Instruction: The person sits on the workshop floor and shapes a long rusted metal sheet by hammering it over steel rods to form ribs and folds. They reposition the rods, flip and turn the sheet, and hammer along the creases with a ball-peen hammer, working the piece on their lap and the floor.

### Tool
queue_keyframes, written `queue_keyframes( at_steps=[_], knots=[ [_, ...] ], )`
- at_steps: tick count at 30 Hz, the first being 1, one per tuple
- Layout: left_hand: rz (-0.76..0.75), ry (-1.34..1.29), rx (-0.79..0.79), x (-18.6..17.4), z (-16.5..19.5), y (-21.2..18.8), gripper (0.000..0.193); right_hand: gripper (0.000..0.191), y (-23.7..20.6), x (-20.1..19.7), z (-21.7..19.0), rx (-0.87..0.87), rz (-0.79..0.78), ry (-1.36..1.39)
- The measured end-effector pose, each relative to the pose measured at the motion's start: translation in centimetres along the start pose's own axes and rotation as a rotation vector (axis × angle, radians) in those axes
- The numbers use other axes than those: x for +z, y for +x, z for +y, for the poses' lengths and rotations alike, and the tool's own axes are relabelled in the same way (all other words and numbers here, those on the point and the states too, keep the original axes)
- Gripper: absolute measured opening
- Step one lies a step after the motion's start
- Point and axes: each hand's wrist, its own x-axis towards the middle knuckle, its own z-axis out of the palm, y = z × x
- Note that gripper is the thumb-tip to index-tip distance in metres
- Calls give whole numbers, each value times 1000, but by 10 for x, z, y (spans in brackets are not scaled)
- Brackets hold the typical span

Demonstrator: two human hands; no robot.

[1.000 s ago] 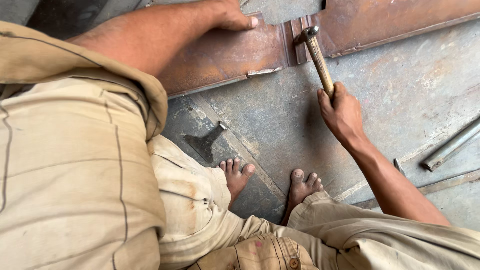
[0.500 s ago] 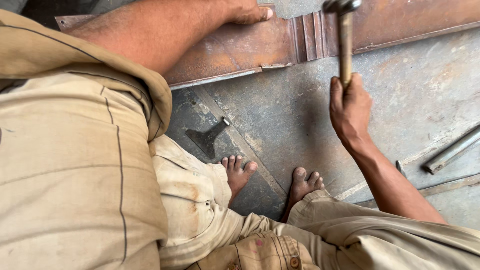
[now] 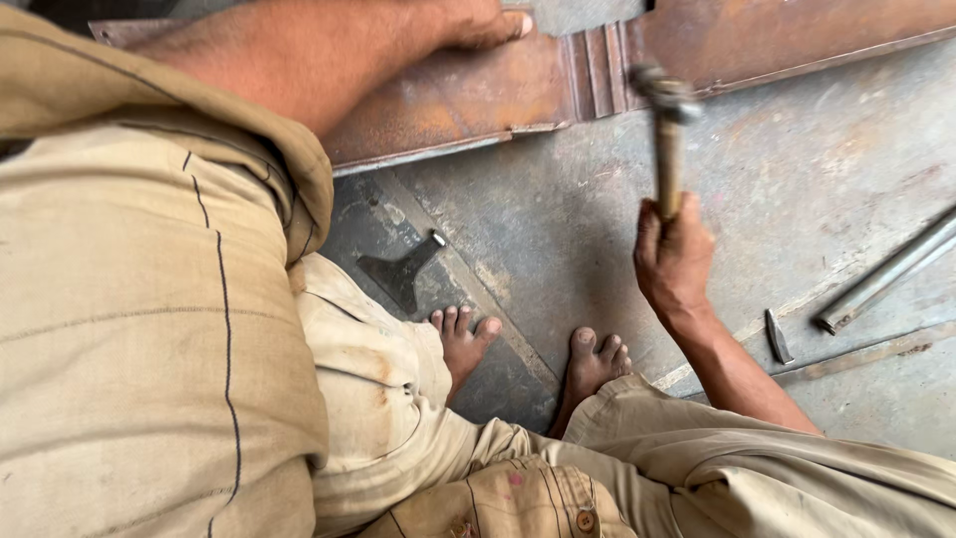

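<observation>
My right hand (image 3: 675, 257) grips the wooden handle of a hammer (image 3: 665, 130). Its metal head is blurred and hangs just over the ridged seam of a rusty brown metal sheet (image 3: 468, 100). My left hand (image 3: 483, 22) lies flat on that sheet near the top edge, fingers pressed down. The sheet runs across the top of the view on a grey metal floor (image 3: 797, 179). I squat over it in beige clothes, with both bare feet (image 3: 528, 349) on the floor below the sheet.
A small dark flat metal piece (image 3: 403, 269) lies on the floor by my left knee. A grey metal pipe (image 3: 886, 269) lies at the right edge, with a short chisel-like tool (image 3: 777, 336) near it. A thin metal strip (image 3: 856, 357) runs below them.
The hammer was down on the seam a second ago, then swung up out of the top of view, and now its head has come back down close to the seam. My left hand stayed put.
</observation>
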Motion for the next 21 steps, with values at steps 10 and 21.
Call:
queue_keyframes(
  at_steps=[10,21],
  knots=[
    [208,-8,-11,-72,4,-15,89,25,10,-4,21,220,-79,-204],
    [163,96,-189,-80,24,-20,98,35,17,-61,-36,241,-22,198]
  ],
)
